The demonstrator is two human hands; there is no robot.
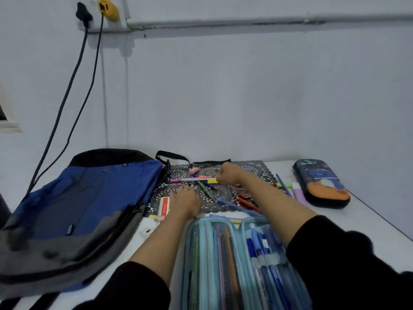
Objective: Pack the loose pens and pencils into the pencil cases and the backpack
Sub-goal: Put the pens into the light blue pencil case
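Observation:
Loose pens and pencils (pixel 207 189) lie scattered on a dark lace mat (pixel 263 170) in the middle of the table. My right hand (pixel 229 173) is curled over the far part of the pile and grips a bundle of pens (pixel 194 180) that sticks out to the left. My left hand (pixel 184 201) rests flat on the mat near the pile. An open light-blue pencil case (pixel 228 260) lies in front of me with pens in its sleeves. A blue and grey backpack (pixel 85 211) lies flat at the left. A dark patterned pencil case (pixel 321 183) sits zipped at the right.
A lilac glue stick (pixel 299 193), a blue pencil and a green marker lie between the mat and the dark case. A red and white eraser (pixel 164 205) lies by my left hand. The wall stands close behind the table; two cables (pixel 67 108) hang at the left.

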